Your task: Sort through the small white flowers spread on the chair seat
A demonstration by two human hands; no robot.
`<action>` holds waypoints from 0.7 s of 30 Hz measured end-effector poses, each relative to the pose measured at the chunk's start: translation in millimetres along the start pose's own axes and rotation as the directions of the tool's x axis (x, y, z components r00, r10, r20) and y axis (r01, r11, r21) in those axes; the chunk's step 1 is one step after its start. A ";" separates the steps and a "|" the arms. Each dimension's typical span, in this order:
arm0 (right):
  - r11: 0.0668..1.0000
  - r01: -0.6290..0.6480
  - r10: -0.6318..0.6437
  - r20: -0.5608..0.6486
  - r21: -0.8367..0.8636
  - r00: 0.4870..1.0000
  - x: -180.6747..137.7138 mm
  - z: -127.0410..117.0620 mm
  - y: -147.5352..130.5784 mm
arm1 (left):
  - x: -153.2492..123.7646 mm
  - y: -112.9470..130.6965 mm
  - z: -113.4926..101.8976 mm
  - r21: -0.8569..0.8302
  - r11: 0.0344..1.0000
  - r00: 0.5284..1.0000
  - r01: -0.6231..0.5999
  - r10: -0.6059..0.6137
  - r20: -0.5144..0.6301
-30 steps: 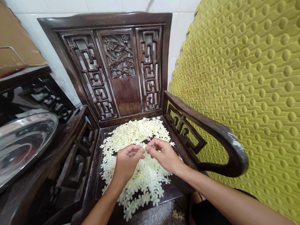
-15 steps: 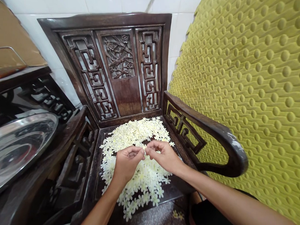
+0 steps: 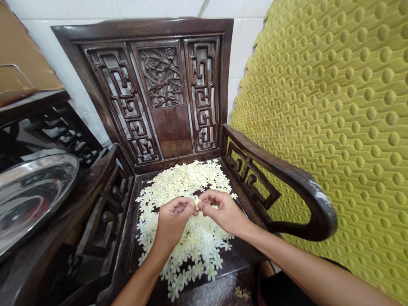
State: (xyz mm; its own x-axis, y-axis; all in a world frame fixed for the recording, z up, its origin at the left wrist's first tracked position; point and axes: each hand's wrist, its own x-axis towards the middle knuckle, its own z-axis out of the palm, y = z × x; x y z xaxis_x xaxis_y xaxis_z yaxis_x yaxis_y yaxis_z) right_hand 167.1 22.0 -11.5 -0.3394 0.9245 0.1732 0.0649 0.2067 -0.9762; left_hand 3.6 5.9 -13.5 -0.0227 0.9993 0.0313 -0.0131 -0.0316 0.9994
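My left hand [image 3: 173, 219] and my right hand [image 3: 223, 213] hang low over a heap of small cream-white flowers [image 3: 187, 183], their fingertips meeting. Between the fingertips of both hands, a single pale flower [image 3: 196, 201] is pinched. The heap spreads across the seat of a dark carved wooden chair [image 3: 127, 260] and lies partly hidden under my hands and wrists. Neither palm appears to touch the heap.
A shiny steel tray [image 3: 23, 206] lies left of the chair, beside another dark carved chair. A yellow-green dimpled mat [image 3: 340, 102] stands at the right. White wall tiles [image 3: 246, 38] rise behind. A few fallen flowers [image 3: 242, 293] lie on the floor.
My hands stay over the heap, and only the fingers shift slightly. The small flower between the fingertips shows a little more clearly.
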 end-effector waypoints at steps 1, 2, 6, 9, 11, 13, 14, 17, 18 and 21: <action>1.000 0.003 -0.003 0.002 0.005 1.000 -0.2 -0.1 -0.7 | 0.0 0.0 0.4 -0.022 1.000 1.000 0.016 -0.016 0.004; 1.000 0.005 -0.005 0.003 0.010 1.000 -0.4 -0.2 -1.6 | 0.1 0.1 0.7 -0.042 0.999 1.000 0.031 -0.031 0.007; 1.000 0.013 -0.013 -0.016 0.000 1.000 -1.0 -1.3 -4.4 | 0.3 1.3 -0.1 -0.067 0.997 0.998 0.047 -0.045 0.032; 1.000 0.002 -0.002 -0.024 0.007 1.000 -0.3 -1.9 -2.7 | -0.2 3.4 -1.6 -0.060 0.997 0.997 0.044 -0.041 0.058; 0.999 -0.022 0.023 -0.018 0.048 1.000 0.6 -2.1 0.5 | -0.7 4.3 -2.2 -0.052 0.998 0.998 0.046 -0.043 0.054; 0.993 -0.052 0.053 -0.003 0.108 0.999 1.7 -2.1 4.2 | -0.8 4.1 -2.4 -0.041 0.999 0.999 0.032 -0.030 0.044; 0.988 -0.066 0.065 0.005 0.136 0.998 2.2 -2.2 5.6 | -0.8 3.5 -2.4 -0.032 0.999 0.999 0.021 -0.020 0.040; 0.978 -0.094 0.089 0.037 0.185 0.995 3.4 -2.8 7.5 | -0.6 0.6 -2.2 -0.001 1.000 0.999 -0.005 0.006 0.035; 0.976 -0.102 0.096 0.043 0.192 0.994 3.7 -3.1 7.4 | -0.6 -0.3 -2.1 0.003 1.000 0.999 -0.009 0.009 0.034; 0.971 -0.119 0.113 0.043 0.207 0.993 4.3 -3.5 6.3 | -0.5 -1.8 -1.1 -0.002 1.000 0.999 -0.014 0.014 0.036</action>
State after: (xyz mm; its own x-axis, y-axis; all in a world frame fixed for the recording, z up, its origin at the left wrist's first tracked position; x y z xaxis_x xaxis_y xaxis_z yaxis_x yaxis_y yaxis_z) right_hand 169.4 28.3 -16.5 -0.3700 0.9273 0.0565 -0.0906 0.0245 -0.9956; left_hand 2.6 5.4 -15.3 0.0132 0.9988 0.0461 -0.0143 -0.0460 0.9988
